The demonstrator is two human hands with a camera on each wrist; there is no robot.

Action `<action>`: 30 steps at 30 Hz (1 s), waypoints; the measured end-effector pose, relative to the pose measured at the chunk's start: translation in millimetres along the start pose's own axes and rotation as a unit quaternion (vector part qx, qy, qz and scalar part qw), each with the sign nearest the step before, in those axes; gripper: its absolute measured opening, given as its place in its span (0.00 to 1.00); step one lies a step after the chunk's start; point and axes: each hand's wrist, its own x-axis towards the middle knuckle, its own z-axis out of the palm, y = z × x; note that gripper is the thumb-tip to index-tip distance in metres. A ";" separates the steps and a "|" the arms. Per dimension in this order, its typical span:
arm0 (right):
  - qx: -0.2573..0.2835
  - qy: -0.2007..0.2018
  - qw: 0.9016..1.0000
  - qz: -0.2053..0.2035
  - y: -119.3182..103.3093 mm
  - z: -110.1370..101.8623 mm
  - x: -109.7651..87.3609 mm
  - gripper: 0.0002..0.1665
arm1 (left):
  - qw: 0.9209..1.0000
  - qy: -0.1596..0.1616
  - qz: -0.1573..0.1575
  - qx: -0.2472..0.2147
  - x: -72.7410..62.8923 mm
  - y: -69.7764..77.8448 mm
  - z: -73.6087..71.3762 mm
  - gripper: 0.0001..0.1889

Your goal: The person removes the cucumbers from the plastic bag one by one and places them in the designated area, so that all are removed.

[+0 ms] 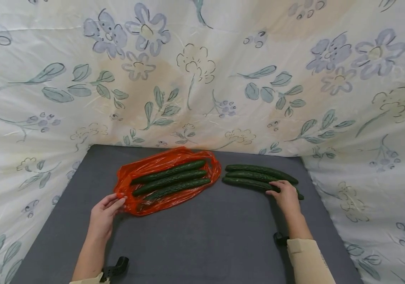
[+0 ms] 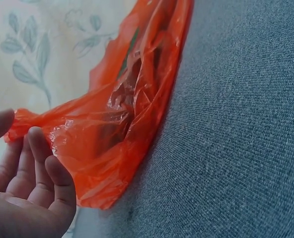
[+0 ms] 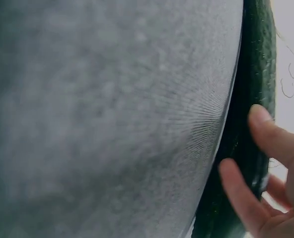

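At the left, my left hand [image 1: 104, 216] pinches the gathered corner of a thin red plastic bag [image 2: 92, 134] between thumb and fingertips. Three dark green cucumbers [image 1: 168, 182] lie side by side within the bag's outline, with red film over the left end of the nearest one. To the right of the bag, three more cucumbers [image 1: 248, 174] lie in a row on the table. My right hand [image 1: 288, 199] has its thumb and fingers astride the nearest cucumber [image 3: 231, 148] of that row, close to its right end, which the hand partly hides.
Everything lies on a table covered in dark grey cloth [image 1: 195, 240]. A pale curtain with a flower pattern [image 1: 202, 98] hangs behind the table and along both sides. Dark straps with a camera mount [image 1: 116, 268] sit at the wrists.
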 end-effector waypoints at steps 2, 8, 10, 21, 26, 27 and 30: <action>-0.012 0.001 1.000 0.007 -0.6 1.1 0.7 0.27 | 1.000 -0.001 0.004 -0.005 -0.5 -0.6 -1.4 0.12; -0.040 0.007 0.999 0.032 -4.6 4.0 3.9 0.27 | 1.000 -0.006 0.005 -0.008 -0.7 -1.9 -4.2 0.12; -0.041 -0.004 0.998 0.039 -5.5 4.6 5.2 0.27 | 1.000 -0.005 0.001 -0.007 -0.6 -2.0 -4.7 0.13; -0.113 -0.066 0.991 0.035 -10.9 0.4 7.7 0.31 | 1.000 -0.012 0.006 -0.003 -2.6 -2.4 -7.5 0.14; -0.099 -0.064 0.993 0.027 -23.8 -11.1 7.6 0.32 | 1.000 -0.016 0.004 -0.005 -2.3 -1.1 -6.9 0.14; -0.096 -0.061 0.993 0.021 -27.8 -13.0 7.6 0.32 | 1.000 -0.015 0.002 -0.005 -2.1 -1.0 -6.7 0.14; -0.083 -0.044 0.996 0.002 -39.2 -16.4 5.0 0.32 | 1.000 -0.012 0.001 -0.003 -2.3 -0.6 -6.0 0.15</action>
